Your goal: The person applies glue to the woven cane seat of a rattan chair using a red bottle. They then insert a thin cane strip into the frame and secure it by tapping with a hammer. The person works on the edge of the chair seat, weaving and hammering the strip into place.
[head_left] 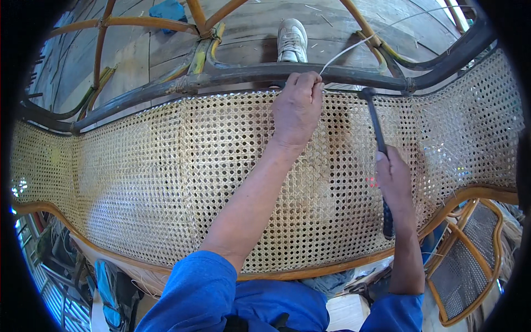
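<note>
A long panel of woven cane webbing (238,144) stretches across in front of me, its far edge running along a dark rattan pole (243,74). At that edge my left hand (298,108) is closed, pinching a thin pale strip (354,47) that curves away to the upper right. My right hand (394,177) grips a hammer (376,124) by its dark handle. The hammer's head rests at or just over the webbing's far edge, to the right of my left hand; whether it touches is unclear.
Bent rattan legs and braces (207,27) rise beyond the pole. A white shoe (292,41) stands on the plank floor with a blue item (167,12) farther left. A light rattan rail (326,265) borders the near side. Another cane-panelled frame (470,260) leans at lower right.
</note>
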{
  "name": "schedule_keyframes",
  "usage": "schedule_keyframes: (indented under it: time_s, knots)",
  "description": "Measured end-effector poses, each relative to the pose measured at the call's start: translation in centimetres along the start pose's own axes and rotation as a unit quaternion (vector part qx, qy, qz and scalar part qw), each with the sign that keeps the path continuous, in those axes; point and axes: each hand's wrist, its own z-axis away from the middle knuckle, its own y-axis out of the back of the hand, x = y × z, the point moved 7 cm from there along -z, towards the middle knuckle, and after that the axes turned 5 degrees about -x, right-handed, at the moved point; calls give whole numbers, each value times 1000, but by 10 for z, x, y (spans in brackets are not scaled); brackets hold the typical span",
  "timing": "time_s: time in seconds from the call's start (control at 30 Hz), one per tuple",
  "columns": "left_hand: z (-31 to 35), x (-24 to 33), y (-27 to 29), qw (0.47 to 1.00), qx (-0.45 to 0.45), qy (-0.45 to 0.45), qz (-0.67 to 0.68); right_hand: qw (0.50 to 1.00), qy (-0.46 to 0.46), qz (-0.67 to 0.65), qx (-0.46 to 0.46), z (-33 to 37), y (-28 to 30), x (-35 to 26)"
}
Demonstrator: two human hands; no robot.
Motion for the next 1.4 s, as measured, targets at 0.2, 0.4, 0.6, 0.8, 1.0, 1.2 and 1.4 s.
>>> schedule_keyframes:
  time_s: [0.2, 0.4, 0.6, 0.8, 1.0, 1.2, 1.4]
  knots:
    - [0, 0, 0, 1000, 6, -4, -3, 996, 51, 66, 26, -8, 0, -25]
    - [0, 0, 1, 1000, 15, -16, 2, 997, 10, 77, -20, -21, -7, -26]
    - [0, -3, -2, 1000, -1, -1, -1, 999, 21, 48, 4, -10, -4, -31]
    - [1, -1, 0, 1000, 9, -14, -12, 999, -1, 45, -19, -20, -6, -32]
    - [-3, 3, 3, 999, -29, 11, -8, 997, -52, 17, -61, -26, -7, -21]
    - [24, 29, 24, 989, -87, 85, -80, 943, -70, -324, -6, 18, 11, -1]
    - [38, 60, -53, 909, -349, 31, -225, 911, -51, -410, 21, 58, 9, 13]
